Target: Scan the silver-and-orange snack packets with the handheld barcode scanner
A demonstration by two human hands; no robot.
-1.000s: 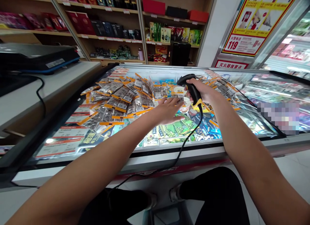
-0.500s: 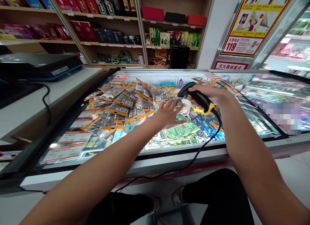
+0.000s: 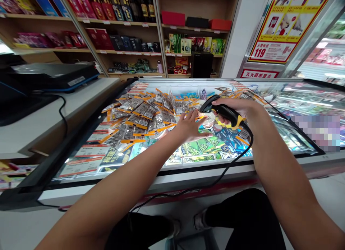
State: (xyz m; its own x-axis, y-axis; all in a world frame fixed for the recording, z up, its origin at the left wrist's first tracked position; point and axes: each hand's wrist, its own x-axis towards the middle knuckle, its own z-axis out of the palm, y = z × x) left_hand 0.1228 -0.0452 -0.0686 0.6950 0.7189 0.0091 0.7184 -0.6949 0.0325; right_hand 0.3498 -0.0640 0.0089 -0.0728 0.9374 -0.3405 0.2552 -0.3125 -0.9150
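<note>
A black and yellow barcode scanner (image 3: 228, 114) is gripped in my right hand (image 3: 244, 105), its head pointing left and down above the packets. My left hand (image 3: 188, 128) lies open with fingers stretched out, just left of the scanner head. Beneath those fingertips an orange-edged clear packet partly shows; whether I press on it, I cannot tell. Many similar packets (image 3: 144, 110) with dark contents and barcode labels lie heaped on the glass top of the chest freezer (image 3: 151, 175) to the left. The scanner's black cable (image 3: 225, 170) hangs down over the freezer's front edge.
A white counter (image 3: 91, 95) with a black device (image 3: 56, 75) stands to the left. Shelves (image 3: 124, 54) of boxes and bottles line the back. Colourful packs and a round tub (image 3: 208, 122) show near the scanner. A safety poster (image 3: 284, 31) hangs at right.
The view has shifted slightly, so the scene sits a little further right. My right hand still holds the scanner, and my left hand stays spread over the packets.
</note>
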